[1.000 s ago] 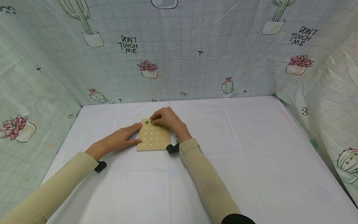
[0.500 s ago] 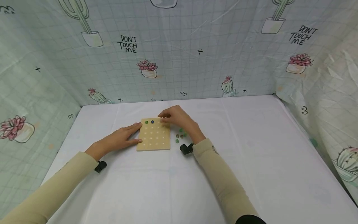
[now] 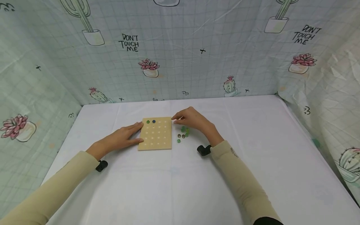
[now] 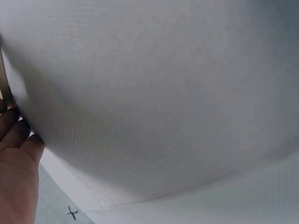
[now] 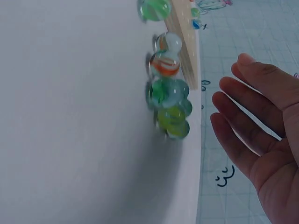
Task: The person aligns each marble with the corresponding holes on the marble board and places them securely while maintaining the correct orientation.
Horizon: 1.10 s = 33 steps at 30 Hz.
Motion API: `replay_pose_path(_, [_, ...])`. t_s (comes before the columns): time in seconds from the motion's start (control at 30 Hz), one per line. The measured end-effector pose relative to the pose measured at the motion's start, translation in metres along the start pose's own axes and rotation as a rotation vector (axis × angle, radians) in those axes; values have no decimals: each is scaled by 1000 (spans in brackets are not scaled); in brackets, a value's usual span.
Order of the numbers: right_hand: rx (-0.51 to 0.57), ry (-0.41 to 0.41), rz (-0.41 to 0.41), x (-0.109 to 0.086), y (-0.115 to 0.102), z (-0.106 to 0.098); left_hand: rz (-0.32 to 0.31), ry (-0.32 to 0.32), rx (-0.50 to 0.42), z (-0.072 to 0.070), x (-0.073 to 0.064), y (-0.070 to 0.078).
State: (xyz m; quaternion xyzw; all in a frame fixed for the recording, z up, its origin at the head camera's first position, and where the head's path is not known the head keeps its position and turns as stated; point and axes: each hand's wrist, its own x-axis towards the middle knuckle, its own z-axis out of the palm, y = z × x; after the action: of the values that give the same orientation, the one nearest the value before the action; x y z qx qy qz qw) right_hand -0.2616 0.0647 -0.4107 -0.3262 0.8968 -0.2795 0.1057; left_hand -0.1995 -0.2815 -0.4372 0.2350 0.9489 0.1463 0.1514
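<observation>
A square wooden board [image 3: 157,134] with rows of small hollows lies on the table. In its far left corner sit a green marble [image 3: 148,122] and, beside it, a blue marble [image 3: 153,121]. My left hand [image 3: 119,139] rests against the board's left edge, fingers and thumb stretched out. Off the board's far right corner hovers my right hand [image 3: 192,118], holding nothing, its fingers loosely bent in the right wrist view. Below it several loose marbles lie on the cloth: green marbles [image 5: 163,93], yellowish marbles [image 5: 173,121] and an orange-streaked clear marble [image 5: 164,64].
A white cloth [image 3: 140,187] covers the table. Behind and at both sides hangs a printed curtain [image 3: 174,62] with cactus drawings. A black wrist camera [image 3: 203,150] sits under the right sleeve and another wrist camera [image 3: 101,166] under the left.
My right hand has let go of the blue marble in the board's far row and drawn off to the right, uncovering the loose marbles. The left hand stays on the board's edge.
</observation>
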Motion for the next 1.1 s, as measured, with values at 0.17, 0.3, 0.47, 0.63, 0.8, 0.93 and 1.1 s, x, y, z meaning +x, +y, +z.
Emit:
replay_pose_path(0.17, [-6, -60, -31, -11, 6, -7, -5, 0, 4, 1, 0, 0])
replay_pose_path(0.3, [-21, -119, -49, -17, 12, -11, -12, -3, -1, 1, 0, 0])
replay_pose_path(0.47, [-44, -160, -66, -26, 20, -17, -5, 0, 0, 1, -1, 0])
replay_pose_path(0.63, [-64, -171, -90, -34, 28, -21, 15, 13, -1, 0, -2, -1])
replay_pose_path(0.8, [-93, -180, -137, -37, 34, -24, 17, 15, -2, 0, -1, -1])
replay_pose_path(0.93, [-107, -195, -185, -36, 37, -24, 12, 12, -6, 0, -1, -1])
replay_pose_path(1.1, [-148, -214, -244, -31, 41, -23, 17, 11, -6, 0, -1, -1])
